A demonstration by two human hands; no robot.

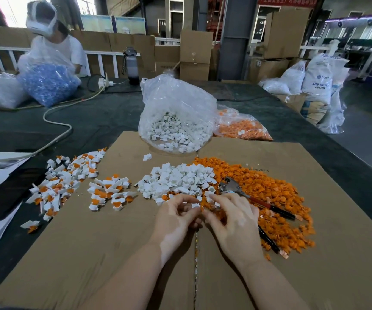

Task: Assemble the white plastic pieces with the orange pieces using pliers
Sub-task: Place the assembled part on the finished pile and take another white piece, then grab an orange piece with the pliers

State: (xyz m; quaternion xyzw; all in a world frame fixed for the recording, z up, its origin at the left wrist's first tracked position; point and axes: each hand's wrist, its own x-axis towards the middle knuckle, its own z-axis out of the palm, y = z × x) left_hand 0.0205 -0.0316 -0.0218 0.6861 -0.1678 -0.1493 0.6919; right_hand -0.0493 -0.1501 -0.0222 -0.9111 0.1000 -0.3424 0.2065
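Nearest, over the near half of the cardboard sheet (pixel 91 253), the left hand (pixel 176 218) pinches a small white piece (pixel 195 205) between thumb and curled fingers, and the right hand (pixel 232 222) meets it fingertip to fingertip, its own fingers curled round another small white piece (pixel 217 205). Just right of the hands, still on the cardboard, the pliers (pixel 243 193) lie untouched, metal head toward the far side, red and black handles splayed across the heap of orange pieces (pixel 270 189). Touching that heap on its left is the pile of loose white pieces (pixel 180 177), just beyond the fingertips. Toward the cardboard's left edge lie two scatters of joined white-and-orange pieces (pixel 68 180), some spilling off onto the dark table (pixel 104 115). At the cardboard's far edge stands an open clear bag of white pieces (pixel 174 117), with a flatter bag of orange pieces (pixel 243 127) to its right. Farther off, beyond the cardboard's far left corner, another person (pixel 57 41) sits behind a bag of blue pieces (pixel 48 82), and a dark water bottle (pixel 132 66) stands near them.
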